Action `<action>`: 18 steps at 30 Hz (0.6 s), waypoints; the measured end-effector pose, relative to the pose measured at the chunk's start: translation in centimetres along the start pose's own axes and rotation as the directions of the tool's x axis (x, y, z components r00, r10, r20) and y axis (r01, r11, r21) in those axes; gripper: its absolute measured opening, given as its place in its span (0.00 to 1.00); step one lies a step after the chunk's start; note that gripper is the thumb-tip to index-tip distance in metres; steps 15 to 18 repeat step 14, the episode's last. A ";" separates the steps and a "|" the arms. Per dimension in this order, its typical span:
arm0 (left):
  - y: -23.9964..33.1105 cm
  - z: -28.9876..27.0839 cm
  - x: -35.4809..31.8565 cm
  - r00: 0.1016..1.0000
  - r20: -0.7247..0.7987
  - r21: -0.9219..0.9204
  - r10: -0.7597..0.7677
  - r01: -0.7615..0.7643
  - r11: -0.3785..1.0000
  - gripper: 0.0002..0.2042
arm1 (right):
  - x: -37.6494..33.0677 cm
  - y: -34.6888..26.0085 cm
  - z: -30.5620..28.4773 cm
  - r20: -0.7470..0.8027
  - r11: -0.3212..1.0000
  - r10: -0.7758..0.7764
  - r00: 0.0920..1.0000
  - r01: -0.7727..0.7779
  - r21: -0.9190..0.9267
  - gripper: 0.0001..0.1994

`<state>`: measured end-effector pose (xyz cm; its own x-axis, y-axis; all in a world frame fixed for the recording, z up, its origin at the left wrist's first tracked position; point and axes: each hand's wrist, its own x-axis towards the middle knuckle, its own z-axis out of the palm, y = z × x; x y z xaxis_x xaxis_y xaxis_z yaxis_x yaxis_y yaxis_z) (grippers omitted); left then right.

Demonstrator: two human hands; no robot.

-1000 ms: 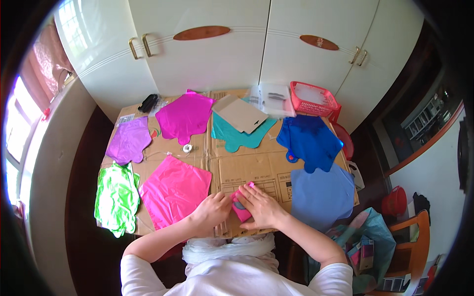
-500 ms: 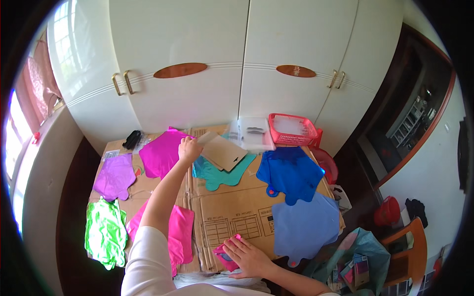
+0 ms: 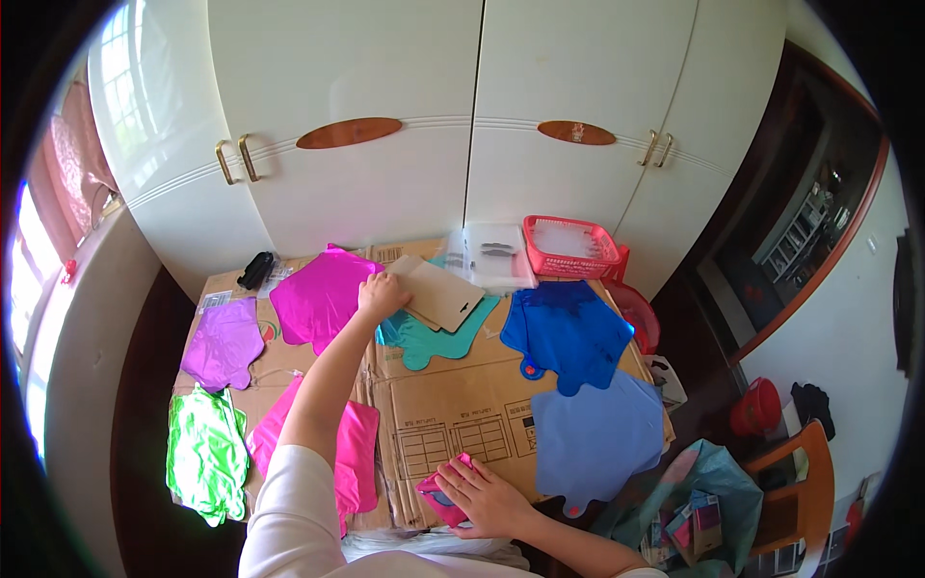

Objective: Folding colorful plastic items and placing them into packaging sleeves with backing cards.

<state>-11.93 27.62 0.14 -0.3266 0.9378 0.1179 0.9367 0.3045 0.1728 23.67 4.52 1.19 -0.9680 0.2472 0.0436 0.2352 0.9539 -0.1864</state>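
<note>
My left hand [image 3: 383, 295] reaches to the far middle of the table, fingers curled closed at the left edge of a small pile of beige backing cards [image 3: 450, 300]. The top card has a dark hang slot, and the pile lies on a teal foil balloon [image 3: 431, 347]. Just left of that hand lies a flat magenta foil balloon [image 3: 323, 299]. My right hand [image 3: 487, 497] rests flat, fingers stretched, over a small folded pink foil piece [image 3: 438, 503] at the near edge. Under my left forearm lies a hot-pink foil balloon [image 3: 356, 453], partly hidden.
Cardboard [image 3: 453, 390] covers the table. Around lie purple [image 3: 224, 345], green [image 3: 206, 455], dark blue [image 3: 568, 337] and pale blue [image 3: 597, 438] foil balloons. A clear plastic packet [image 3: 496, 258] and red basket [image 3: 572, 247] stand at the back. A teal bag [image 3: 727, 482] hangs beside a wooden chair [image 3: 805, 486].
My left hand has shifted slightly right, from beside the magenta balloon to the beige cards' left edge. The right hand stays on the folded pink foil.
</note>
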 end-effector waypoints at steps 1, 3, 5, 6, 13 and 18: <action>0.6 -0.8 -0.2 0.999 0.039 0.003 -0.034 0.034 0.999 0.27 | 0.0 0.0 0.1 -0.005 1.000 0.003 1.000 -0.003 0.005 0.46; 1.2 -1.3 0.0 0.992 0.077 -0.002 -0.096 0.097 0.995 0.33 | -0.1 0.1 0.2 -0.015 1.000 0.011 1.000 -0.010 0.014 0.46; 0.9 -1.0 0.4 0.983 0.075 -0.021 -0.165 0.167 0.986 0.38 | -0.1 0.0 0.2 -0.013 1.000 0.007 1.000 -0.006 0.012 0.46; 0.7 -1.0 0.6 0.979 0.081 -0.024 -0.185 0.188 0.982 0.40 | -0.1 0.0 0.2 -0.011 1.000 0.004 1.000 -0.004 0.011 0.46; 1.6 -1.7 0.9 0.967 0.138 -0.051 -0.213 0.222 0.974 0.46 | -0.2 -0.1 0.2 -0.014 1.000 0.012 1.000 -0.012 0.009 0.45; 1.6 -1.8 0.8 0.964 0.152 -0.057 -0.218 0.229 0.972 0.46 | -0.3 -0.1 0.4 -0.019 1.000 0.013 1.000 -0.013 0.013 0.46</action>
